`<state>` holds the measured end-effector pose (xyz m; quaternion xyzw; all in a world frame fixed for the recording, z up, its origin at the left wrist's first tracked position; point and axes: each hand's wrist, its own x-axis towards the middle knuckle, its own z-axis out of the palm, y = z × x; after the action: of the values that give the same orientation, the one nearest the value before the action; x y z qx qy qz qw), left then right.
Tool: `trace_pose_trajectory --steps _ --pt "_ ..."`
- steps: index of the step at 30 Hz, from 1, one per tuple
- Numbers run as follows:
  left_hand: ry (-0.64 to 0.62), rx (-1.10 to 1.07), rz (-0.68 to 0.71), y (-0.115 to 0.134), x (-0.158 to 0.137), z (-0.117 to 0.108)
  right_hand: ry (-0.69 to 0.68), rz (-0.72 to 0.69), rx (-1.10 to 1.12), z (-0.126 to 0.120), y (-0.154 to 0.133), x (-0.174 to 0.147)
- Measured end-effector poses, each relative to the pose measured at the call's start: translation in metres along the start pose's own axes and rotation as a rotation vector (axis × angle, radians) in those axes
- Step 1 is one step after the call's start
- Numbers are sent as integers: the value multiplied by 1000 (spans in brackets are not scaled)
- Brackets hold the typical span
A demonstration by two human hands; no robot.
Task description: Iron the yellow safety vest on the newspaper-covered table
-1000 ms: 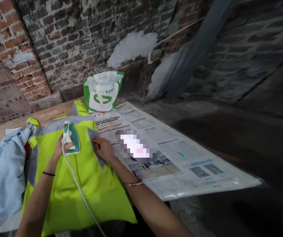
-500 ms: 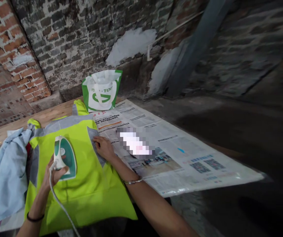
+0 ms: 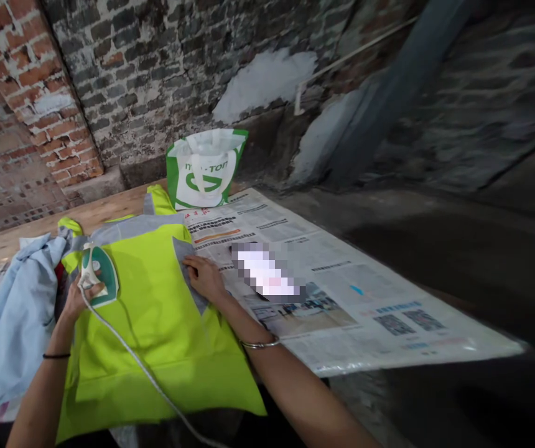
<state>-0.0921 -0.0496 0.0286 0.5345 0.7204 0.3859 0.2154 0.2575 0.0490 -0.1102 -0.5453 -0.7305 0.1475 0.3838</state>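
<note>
A bright yellow-green garment with grey panels (image 3: 141, 323) lies spread flat over newspaper. My left hand (image 3: 77, 300) is wrapped round the handle of a white and green clothes iron (image 3: 101, 274), which rests on the garment's upper left, near the grey shoulder trim. From the iron's rear a pale cord (image 3: 141, 363) runs down across the fabric toward me. On the grey side panel at the garment's right edge lies my right hand (image 3: 206, 278), fingers outstretched and touching the cloth. Its thumb is hard to make out.
Light blue cloth (image 3: 18, 317) is heaped to the left. A white and green bag (image 3: 206, 171) stands at the back. Right of the garment, a pixelated, bright phone-like object (image 3: 265, 270) lies on newspaper (image 3: 365, 292). A brick wall (image 3: 155, 81) rises behind.
The iron has slid left and slightly up the garment with my left hand, and its cord trails farther right. My right hand stays on the side panel. The view has shifted slightly.
</note>
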Motion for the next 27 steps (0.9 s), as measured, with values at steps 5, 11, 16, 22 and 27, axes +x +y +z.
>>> trace_pose_trajectory --steps 5,11,16,22,27 --pt "14 7 9 6 -1 1 9 1 -4 0 -1 1" --pt "-30 46 1 8 -85 -13 18 2 28 0 -1 2" --pt "-47 100 -10 1 -147 -21 1 6 35 -1 1 0" --pt "-47 68 -3 5 -134 -17 -1 2 33 -1 2 -1" --pt "17 42 -2 9 -62 -11 15 4 30 1 1 0"
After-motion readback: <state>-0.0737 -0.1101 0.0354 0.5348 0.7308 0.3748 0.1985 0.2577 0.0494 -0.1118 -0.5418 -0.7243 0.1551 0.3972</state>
